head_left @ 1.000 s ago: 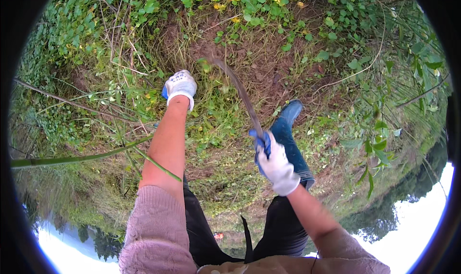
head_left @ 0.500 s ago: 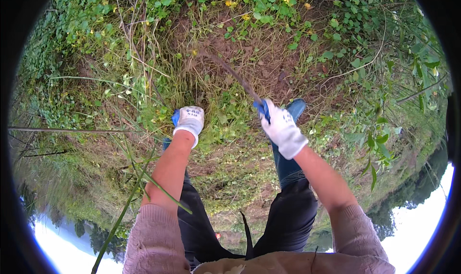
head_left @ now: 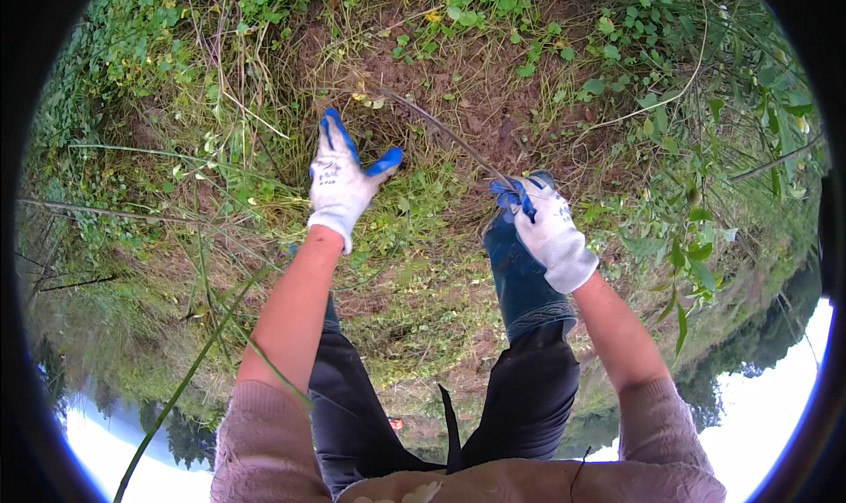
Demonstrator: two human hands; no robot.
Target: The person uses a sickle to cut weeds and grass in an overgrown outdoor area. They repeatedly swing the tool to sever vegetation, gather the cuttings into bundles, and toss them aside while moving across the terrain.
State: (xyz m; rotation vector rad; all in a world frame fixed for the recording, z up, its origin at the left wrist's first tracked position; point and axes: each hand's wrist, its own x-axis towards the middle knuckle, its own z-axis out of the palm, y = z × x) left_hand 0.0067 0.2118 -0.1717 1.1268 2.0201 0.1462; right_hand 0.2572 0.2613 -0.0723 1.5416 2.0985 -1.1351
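Observation:
My left hand [head_left: 344, 179], in a white glove with blue-coated fingers, is open over the cut and flattened grass [head_left: 291, 173]. Its thumb points away from the fingers, and nothing is between them. My right hand [head_left: 548, 225], gloved alike, is closed round the near end of a long, thin brown stick-like tool [head_left: 449, 135]. The tool slants up and to the left over bare soil, with its far end ahead of the left hand. That end blurs into the dry stems, so its shape is hard to make out. Behind the right hand is my right boot [head_left: 514, 274].
Leafy green plants with yellow flowers [head_left: 480, 10] grow along the far side. Reddish-brown soil [head_left: 498, 89] shows in the middle. Leafy stems [head_left: 696, 256] hang at the right, and a long green stalk [head_left: 189, 375] crosses near my left arm.
My left hand has moved forward and gone from closed to open. My right hand has shifted slightly right and nearer, still gripping the stick-like tool.

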